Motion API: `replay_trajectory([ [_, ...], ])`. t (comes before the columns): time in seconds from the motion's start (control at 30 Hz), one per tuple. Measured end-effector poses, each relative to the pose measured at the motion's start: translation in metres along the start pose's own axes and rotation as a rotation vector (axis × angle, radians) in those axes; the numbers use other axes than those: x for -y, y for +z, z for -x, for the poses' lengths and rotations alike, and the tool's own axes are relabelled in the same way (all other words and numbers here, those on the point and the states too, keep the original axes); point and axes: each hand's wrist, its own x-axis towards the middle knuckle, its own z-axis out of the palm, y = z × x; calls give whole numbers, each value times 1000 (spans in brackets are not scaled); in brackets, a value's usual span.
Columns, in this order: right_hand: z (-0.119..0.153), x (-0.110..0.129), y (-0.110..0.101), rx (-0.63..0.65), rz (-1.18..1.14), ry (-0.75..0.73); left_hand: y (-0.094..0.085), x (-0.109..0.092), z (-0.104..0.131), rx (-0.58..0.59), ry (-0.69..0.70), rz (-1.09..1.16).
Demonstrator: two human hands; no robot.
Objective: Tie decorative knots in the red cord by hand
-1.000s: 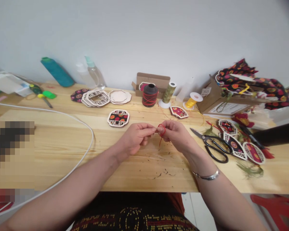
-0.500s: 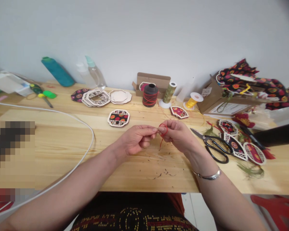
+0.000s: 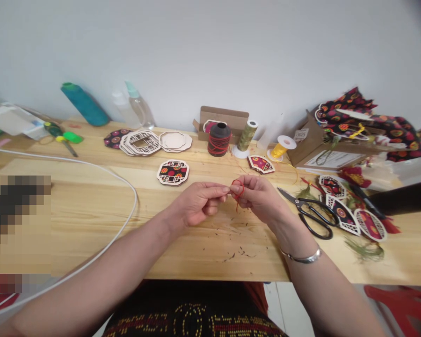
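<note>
My left hand (image 3: 204,203) and my right hand (image 3: 254,194) meet fingertip to fingertip above the wooden table. A thin red cord (image 3: 242,189) loops round the right fingertips, and a short end hangs below them. Both hands are closed in a pinch on the cord, though the part between the fingertips is mostly hidden. Beyond the left hand lies an octagonal patterned piece (image 3: 172,172). A spool of red cord (image 3: 219,139) stands behind the hands, and black-handled scissors (image 3: 314,213) lie beside the right wrist.
The table (image 3: 196,257) holds stacked wooden frames (image 3: 142,142), a green-gold spool (image 3: 246,138), a yellow spool (image 3: 279,149) and a fan-shaped piece (image 3: 260,164). At the right are a full cardboard box (image 3: 331,157) and several ornaments. A white cable (image 3: 135,201) curves across the left.
The hanging end of the red cord has shifted slightly and looks shorter. Both hands have kept nearly the same place and pinch.
</note>
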Motion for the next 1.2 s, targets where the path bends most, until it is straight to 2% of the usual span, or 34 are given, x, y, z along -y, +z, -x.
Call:
replay_trajectory([
  [0.43, 1, 1, 0, 29, -30, -9, -1, 1, -1, 33, -19, 20],
  [0.73, 0, -1, 0, 8, 12, -25, 0, 2, 1, -12, 28, -44],
  [0.83, 0, 1, 0, -20, 124, -52, 1, 1, 0, -52, 63, -71],
  [1.07, -1, 2, -6, -124, 616, -201, -3, 3, -4, -127, 185, -142],
  [1.2, 1, 1, -4, -169, 679, -250, -3, 5, -5, -186, 244, -172],
])
